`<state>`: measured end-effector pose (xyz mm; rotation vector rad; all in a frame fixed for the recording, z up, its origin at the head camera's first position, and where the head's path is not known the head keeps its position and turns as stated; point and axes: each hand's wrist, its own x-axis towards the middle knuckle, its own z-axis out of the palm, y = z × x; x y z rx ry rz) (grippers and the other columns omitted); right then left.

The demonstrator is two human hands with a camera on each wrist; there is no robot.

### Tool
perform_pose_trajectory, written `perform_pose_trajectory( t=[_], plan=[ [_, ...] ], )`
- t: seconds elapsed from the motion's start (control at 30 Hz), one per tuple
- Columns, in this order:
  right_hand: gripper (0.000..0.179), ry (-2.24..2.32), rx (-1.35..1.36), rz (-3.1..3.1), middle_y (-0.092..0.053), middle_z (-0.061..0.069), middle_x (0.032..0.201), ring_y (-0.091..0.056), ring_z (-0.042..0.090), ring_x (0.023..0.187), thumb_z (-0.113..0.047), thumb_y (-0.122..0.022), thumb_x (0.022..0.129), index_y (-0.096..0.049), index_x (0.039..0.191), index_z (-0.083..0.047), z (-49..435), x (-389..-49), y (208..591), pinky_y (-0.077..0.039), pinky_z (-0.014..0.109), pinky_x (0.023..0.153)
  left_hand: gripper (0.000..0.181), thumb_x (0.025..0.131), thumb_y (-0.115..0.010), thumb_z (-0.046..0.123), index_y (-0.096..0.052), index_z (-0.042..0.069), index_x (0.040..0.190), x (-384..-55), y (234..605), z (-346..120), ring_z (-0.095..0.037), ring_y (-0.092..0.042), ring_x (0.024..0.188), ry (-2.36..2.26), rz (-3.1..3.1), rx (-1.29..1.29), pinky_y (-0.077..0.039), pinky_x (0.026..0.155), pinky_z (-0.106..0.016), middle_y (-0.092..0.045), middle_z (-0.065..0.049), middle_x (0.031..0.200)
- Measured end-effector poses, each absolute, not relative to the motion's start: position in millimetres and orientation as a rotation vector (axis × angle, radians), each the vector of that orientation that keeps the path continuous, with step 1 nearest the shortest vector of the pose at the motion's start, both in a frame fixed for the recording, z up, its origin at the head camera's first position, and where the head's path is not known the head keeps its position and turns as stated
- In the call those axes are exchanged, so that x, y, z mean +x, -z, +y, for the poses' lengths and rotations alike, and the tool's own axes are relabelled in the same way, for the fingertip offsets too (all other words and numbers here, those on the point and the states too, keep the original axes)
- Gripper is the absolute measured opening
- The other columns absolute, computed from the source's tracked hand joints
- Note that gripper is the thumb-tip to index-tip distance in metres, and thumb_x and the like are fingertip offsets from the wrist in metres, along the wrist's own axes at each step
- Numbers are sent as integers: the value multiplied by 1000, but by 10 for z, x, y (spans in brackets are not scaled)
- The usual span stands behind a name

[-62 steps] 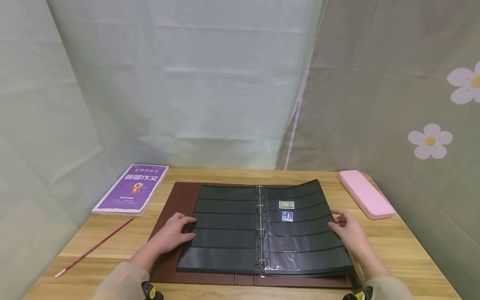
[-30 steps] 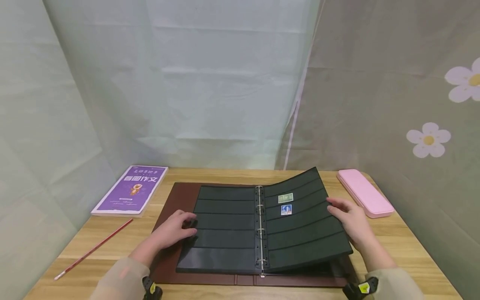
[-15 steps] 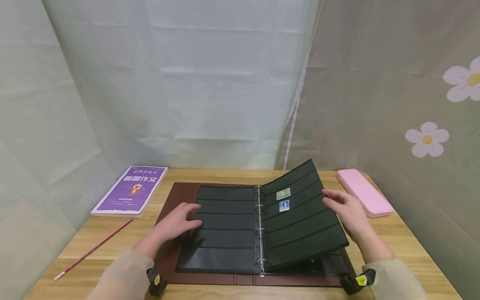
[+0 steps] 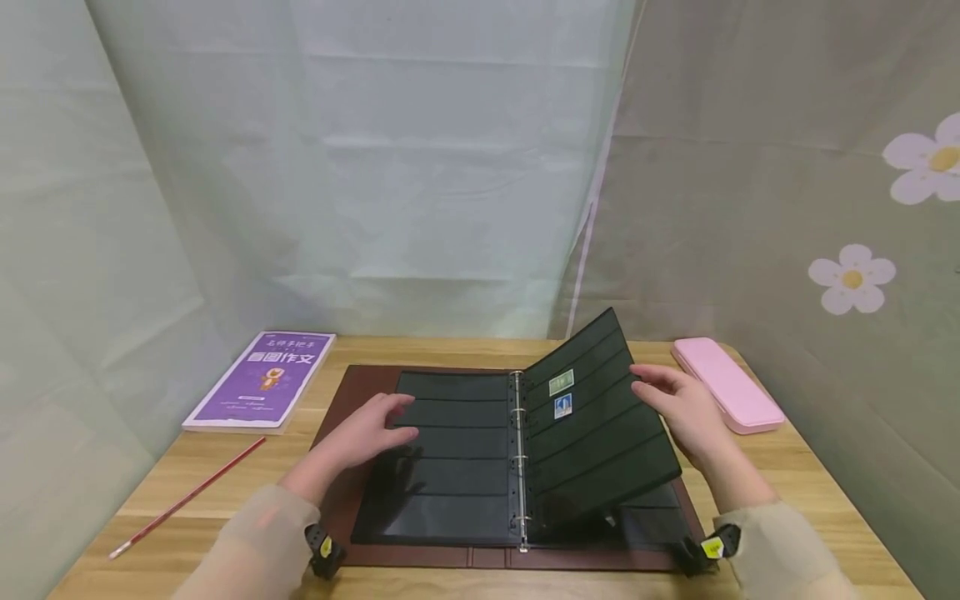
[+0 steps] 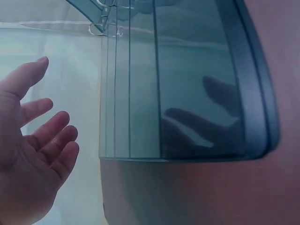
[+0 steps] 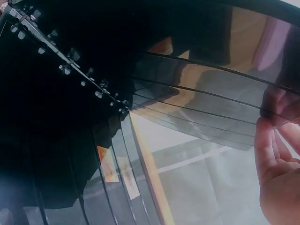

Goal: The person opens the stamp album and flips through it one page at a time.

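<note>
A stamp album with black strip-pocket pages in a brown ring-binder cover lies open on the table. My right hand pinches the outer edge of the right page, which stands tilted up from the rings. On that page sit a green stamp and a blue stamp. More dark pages show under it. My left hand hovers over the outer part of the left page, fingers loosely bent and holding nothing; in the left wrist view the hand is apart from the page, its dark reflection on the pockets.
A purple book lies at the back left, with a red pencil in front of it. At the back right is a pink case. Metal rings run down the album's middle. Cloth curtains stand behind the table.
My right hand has raised the right page from nearly flat to a steep tilt, moving up and left. My left hand has left the left page's edge, shifting up and right over it.
</note>
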<state>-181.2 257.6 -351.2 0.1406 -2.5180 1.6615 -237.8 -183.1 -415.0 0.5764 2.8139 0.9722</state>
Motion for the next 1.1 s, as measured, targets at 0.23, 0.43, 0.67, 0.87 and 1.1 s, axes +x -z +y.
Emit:
perform_pose_trajectory(
  t=[0.23, 0.43, 0.67, 0.87, 1.1],
  plan=[
    [48, -1696, 193, -2493, -51, 19, 127, -50, 7, 106, -27, -58, 94, -51, 130, 4, 2492, -1842, 3444, -40, 17, 87, 63, 87, -64, 40, -45, 5, 137, -2430, 4001, -1755, -30, -51, 114, -981, 2802, 638, -43, 90, -48, -52, -14, 124],
    [47, -1715, 245, -2471, -51, 19, 127, -50, 9, 108, -27, -58, 94, -52, 129, 4, 2399, -1880, 3362, -40, 15, 87, 68, 87, -63, 43, -41, 7, 140, -2448, 3848, -1626, -32, -46, 122, -1023, 2755, 666, -40, 95, -49, -47, -16, 134],
    [46, -1715, 295, -2457, -50, 18, 131, -49, 19, 116, -24, -59, 93, -52, 130, 3, 2297, -1911, 3244, -40, 15, 88, 69, 87, -64, 42, -39, 10, 142, -2445, 3692, -1474, -31, -45, 123, -1064, 2729, 673, -40, 95, -50, -47, -14, 135],
    [47, -1703, 303, -2490, -50, 16, 131, -45, 25, 120, -28, -58, 94, -52, 131, 0, 2238, -1910, 3165, -39, 26, 94, 76, 86, -60, 53, -36, 12, 144, -2434, 3596, -1412, -30, -45, 123, -1114, 2702, 673, -40, 94, -50, -47, -10, 134],
    [45, -1667, 357, -2492, -53, 15, 128, -49, 23, 117, -27, -59, 93, -54, 129, -2, 2136, -1933, 3085, -39, 34, 96, 77, 86, -58, 54, -32, 14, 146, -2415, 3514, -1349, -29, -42, 124, -1211, 2644, 682, -38, 95, -51, -44, -9, 138]
  ],
)
